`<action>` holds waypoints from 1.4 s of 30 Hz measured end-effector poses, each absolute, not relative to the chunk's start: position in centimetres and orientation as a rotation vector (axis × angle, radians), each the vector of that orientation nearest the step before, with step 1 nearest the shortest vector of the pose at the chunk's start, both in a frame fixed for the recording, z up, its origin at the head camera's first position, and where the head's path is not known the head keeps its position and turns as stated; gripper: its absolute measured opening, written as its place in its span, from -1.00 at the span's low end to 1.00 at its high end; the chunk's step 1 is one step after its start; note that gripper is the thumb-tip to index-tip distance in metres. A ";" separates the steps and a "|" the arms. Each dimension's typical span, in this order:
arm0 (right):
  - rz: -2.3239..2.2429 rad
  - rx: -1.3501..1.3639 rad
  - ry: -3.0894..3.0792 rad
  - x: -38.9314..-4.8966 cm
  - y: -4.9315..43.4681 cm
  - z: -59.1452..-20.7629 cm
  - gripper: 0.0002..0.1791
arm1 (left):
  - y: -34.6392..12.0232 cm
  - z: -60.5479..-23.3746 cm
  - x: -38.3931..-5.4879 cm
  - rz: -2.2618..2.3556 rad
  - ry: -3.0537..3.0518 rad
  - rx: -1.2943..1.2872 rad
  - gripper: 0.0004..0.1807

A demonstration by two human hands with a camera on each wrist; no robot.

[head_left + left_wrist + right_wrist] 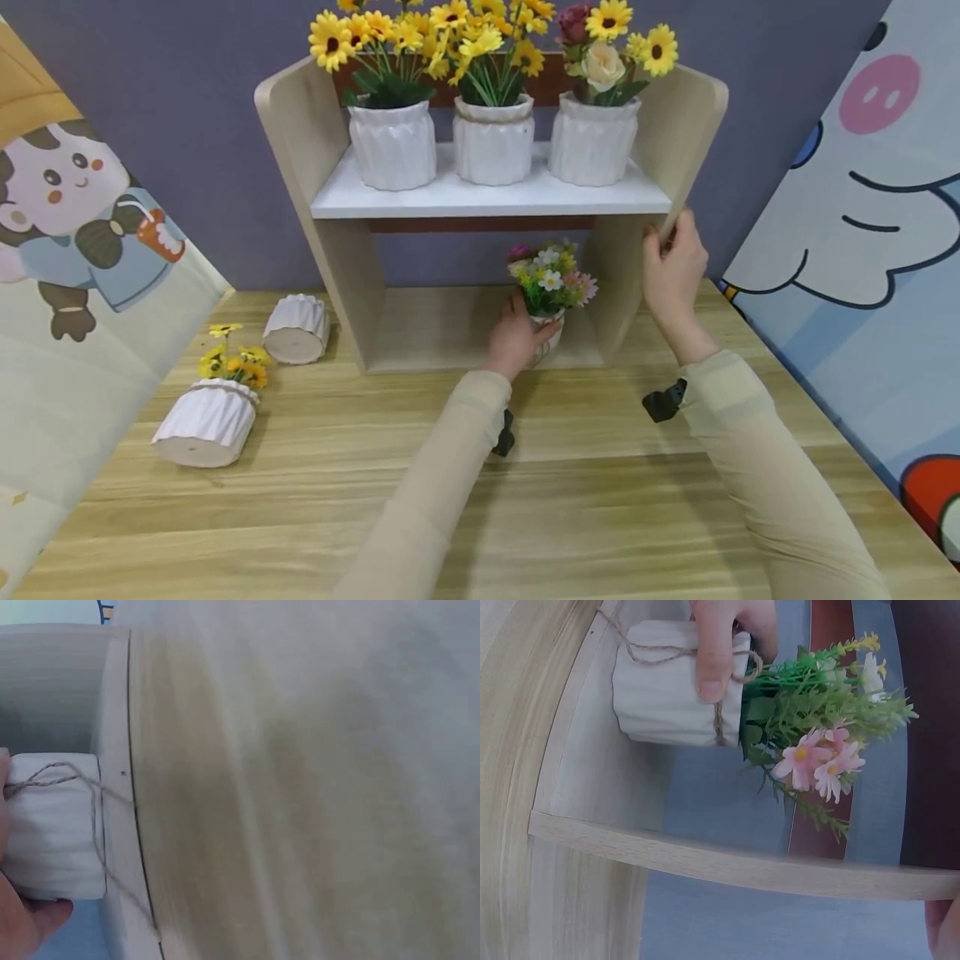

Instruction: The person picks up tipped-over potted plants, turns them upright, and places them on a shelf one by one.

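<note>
There's a twine-tied white pot [660, 705] of pink, white and yellow flowers [802, 757], upright, low in a wooden shelf [435, 329]

Cream sleeves [765, 467] adjoin black wrist cameras [663, 403].

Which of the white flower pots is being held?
The pot in the lower compartment, with pink, white and yellow flowers: it alone is held, by the left hand. Three other pots stand above; two pots lie tipped on the table.

Soft shadows cross the tabletop [600, 517]; the left-wrist view blurs
</note>
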State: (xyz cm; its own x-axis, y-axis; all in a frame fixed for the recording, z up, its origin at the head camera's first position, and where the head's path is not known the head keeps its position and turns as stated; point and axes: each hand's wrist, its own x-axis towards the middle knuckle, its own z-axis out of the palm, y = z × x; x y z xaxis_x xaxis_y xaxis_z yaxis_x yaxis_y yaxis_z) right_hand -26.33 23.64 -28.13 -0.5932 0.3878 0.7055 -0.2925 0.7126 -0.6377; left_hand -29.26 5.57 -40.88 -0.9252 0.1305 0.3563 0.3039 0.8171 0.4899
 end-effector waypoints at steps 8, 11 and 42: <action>0.925 -0.056 -1.992 -26.3 23.5 -28.2 -0.70 | 5.3 -39.9 -29.8 -0.961 -2.819 -0.391 0.04; 0.925 -0.053 -1.988 -26.3 23.6 -28.1 -0.69 | 5.4 -39.8 -29.8 -0.934 -2.828 -0.389 0.05; 0.977 -0.061 -2.033 -25.9 23.8 -27.8 -0.69 | -0.3 -39.1 -25.6 -0.784 -2.827 -0.469 -0.42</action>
